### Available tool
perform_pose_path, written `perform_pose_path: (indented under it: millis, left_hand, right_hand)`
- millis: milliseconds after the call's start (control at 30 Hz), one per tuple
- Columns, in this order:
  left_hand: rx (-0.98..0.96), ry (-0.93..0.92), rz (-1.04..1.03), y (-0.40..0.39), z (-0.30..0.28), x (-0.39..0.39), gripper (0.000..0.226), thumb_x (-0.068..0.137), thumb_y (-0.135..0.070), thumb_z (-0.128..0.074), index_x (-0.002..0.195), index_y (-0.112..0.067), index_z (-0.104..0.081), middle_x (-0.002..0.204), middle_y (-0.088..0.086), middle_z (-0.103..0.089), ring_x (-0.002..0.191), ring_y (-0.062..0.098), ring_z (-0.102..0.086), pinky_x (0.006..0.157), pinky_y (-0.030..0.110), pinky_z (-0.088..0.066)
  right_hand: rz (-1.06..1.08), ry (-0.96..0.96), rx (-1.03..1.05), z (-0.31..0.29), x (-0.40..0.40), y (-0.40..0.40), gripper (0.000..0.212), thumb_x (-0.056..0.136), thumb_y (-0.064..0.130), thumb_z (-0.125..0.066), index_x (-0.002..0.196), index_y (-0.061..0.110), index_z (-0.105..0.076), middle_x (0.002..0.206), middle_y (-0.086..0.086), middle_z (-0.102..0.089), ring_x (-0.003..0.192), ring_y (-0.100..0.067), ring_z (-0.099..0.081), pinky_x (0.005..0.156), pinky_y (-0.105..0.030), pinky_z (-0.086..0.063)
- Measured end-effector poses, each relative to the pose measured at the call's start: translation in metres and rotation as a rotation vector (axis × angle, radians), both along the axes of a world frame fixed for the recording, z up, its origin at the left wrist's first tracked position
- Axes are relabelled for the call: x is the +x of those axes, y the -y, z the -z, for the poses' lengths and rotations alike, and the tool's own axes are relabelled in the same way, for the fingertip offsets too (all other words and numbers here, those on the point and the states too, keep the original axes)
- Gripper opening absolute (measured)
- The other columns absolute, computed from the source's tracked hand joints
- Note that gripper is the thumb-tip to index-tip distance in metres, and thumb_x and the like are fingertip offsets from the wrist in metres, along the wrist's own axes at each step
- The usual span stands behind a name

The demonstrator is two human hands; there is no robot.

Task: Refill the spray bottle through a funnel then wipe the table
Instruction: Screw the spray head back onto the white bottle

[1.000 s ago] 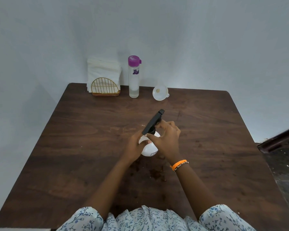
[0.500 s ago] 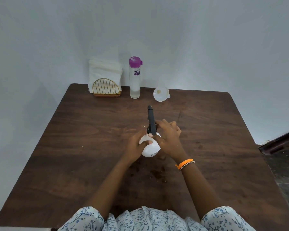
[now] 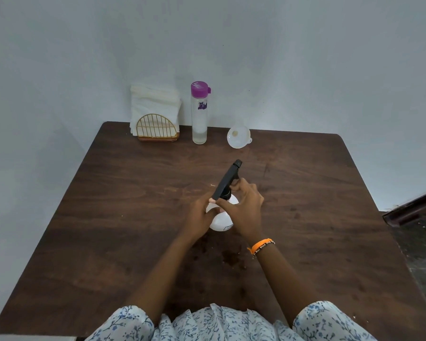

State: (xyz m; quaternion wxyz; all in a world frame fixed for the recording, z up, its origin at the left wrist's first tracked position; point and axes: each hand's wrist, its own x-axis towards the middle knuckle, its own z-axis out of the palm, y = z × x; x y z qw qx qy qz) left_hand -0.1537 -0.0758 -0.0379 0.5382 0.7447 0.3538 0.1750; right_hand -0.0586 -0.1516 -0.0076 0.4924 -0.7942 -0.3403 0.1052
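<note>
Unscrewing step, by the look: left hand (image 3: 202, 212) gripping white spray bottle (image 3: 220, 221) mid-tabletop (image 3: 133, 230), right hand (image 3: 242, 205) curled round black trigger head (image 3: 228, 179). Next: head off, funnel (image 3: 238, 137) fetched.

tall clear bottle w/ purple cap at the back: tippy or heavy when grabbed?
The clear bottle is tall and narrow, so probably tippy if nudged high. Liquid shows only near its bottom, so likely light. Its smooth wall may be slippery.
</note>
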Motion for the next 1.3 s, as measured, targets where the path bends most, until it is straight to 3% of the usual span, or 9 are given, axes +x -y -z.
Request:
perform_pose_path:
  millis: [100,233,333,400,600,767,1033,1133,1300]
  left_hand:
    - [-0.003,0.019,0.024,0.000,-0.002,-0.001,0.031,0.088,-0.007,-0.057,0.117,-0.017,-0.060,0.105,-0.011,-0.061,0.101,0.007,-0.057,0.085,0.021,-0.044]
    - [-0.012,0.020,0.025,0.001,-0.003,-0.001,0.034,0.087,-0.015,-0.060,0.121,-0.015,-0.059,0.116,-0.002,-0.062,0.108,0.018,-0.058,0.089,0.029,-0.049]
    - [0.027,0.022,0.015,0.002,-0.006,-0.001,0.035,0.087,-0.011,-0.060,0.122,-0.014,-0.059,0.110,-0.010,-0.057,0.100,0.006,-0.053,0.076,0.003,-0.042]
    - [0.045,0.018,0.017,0.002,-0.008,0.000,0.035,0.087,-0.010,-0.060,0.121,-0.014,-0.060,0.108,-0.011,-0.055,0.100,0.006,-0.051,0.071,0.000,-0.039]
    - [0.023,0.007,0.009,0.002,-0.007,-0.001,0.030,0.087,-0.008,-0.059,0.117,-0.013,-0.061,0.105,-0.008,-0.060,0.102,0.012,-0.057,0.077,0.010,-0.041]
    - [0.059,-0.024,0.002,0.003,-0.010,0.000,0.031,0.089,-0.007,-0.056,0.119,-0.012,-0.060,0.107,-0.009,-0.058,0.098,0.005,-0.051,0.076,0.014,-0.037]
    - [0.029,0.025,0.007,0.005,-0.013,-0.001,0.035,0.086,-0.010,-0.061,0.121,-0.015,-0.060,0.107,-0.009,-0.058,0.100,0.009,-0.054,0.075,0.012,-0.041]
    - [0.046,0.016,-0.001,0.006,-0.014,0.000,0.036,0.087,-0.010,-0.060,0.122,-0.014,-0.059,0.108,-0.011,-0.055,0.100,0.008,-0.051,0.075,0.011,-0.040]
    - [0.079,0.025,0.004,0.007,-0.015,-0.001,0.035,0.086,-0.006,-0.059,0.121,-0.014,-0.060,0.107,-0.012,-0.056,0.099,0.005,-0.051,0.074,0.002,-0.038]
  right_hand:
    - [-0.041,0.037,0.003,-0.002,0.001,0.006,0.036,0.062,0.051,-0.064,0.085,0.024,-0.059,0.087,0.023,-0.059,0.095,0.003,-0.044,0.093,-0.033,-0.025]
    - [-0.106,-0.008,0.042,-0.001,0.005,0.011,0.024,0.070,0.035,-0.069,0.090,0.022,-0.063,0.093,0.029,-0.053,0.103,-0.003,-0.042,0.096,-0.037,-0.033]
    - [-0.111,-0.124,0.022,0.000,0.009,0.008,0.031,0.066,0.036,-0.075,0.092,0.023,-0.062,0.101,0.003,-0.058,0.101,-0.001,-0.042,0.088,-0.029,-0.043]
    - [-0.087,-0.188,0.049,-0.001,0.008,0.007,0.031,0.063,0.029,-0.080,0.085,0.027,-0.057,0.100,-0.006,-0.057,0.099,-0.004,-0.044,0.085,-0.025,-0.042]
    - [-0.079,-0.136,0.025,0.006,0.003,0.002,0.037,0.068,0.030,-0.075,0.102,0.027,-0.063,0.104,0.004,-0.060,0.098,-0.006,-0.040,0.087,-0.027,-0.040]
    - [-0.047,-0.050,0.032,0.006,0.002,0.001,0.029,0.063,0.047,-0.073,0.087,0.034,-0.065,0.093,0.022,-0.059,0.095,-0.009,-0.037,0.086,-0.035,-0.039]
    - [-0.084,-0.191,0.094,0.001,0.003,0.016,0.027,0.074,0.014,-0.076,0.094,0.026,-0.064,0.105,0.007,-0.059,0.101,0.012,-0.047,0.081,-0.003,-0.037]
    - [-0.032,-0.249,0.142,0.001,0.002,0.013,0.032,0.068,0.015,-0.081,0.084,0.032,-0.060,0.107,-0.002,-0.059,0.098,0.001,-0.057,0.085,-0.017,-0.047]
    - [0.028,-0.215,0.130,0.002,0.000,0.007,0.036,0.061,0.020,-0.085,0.077,0.034,-0.056,0.089,0.017,-0.054,0.101,-0.019,-0.054,0.084,-0.026,-0.045]
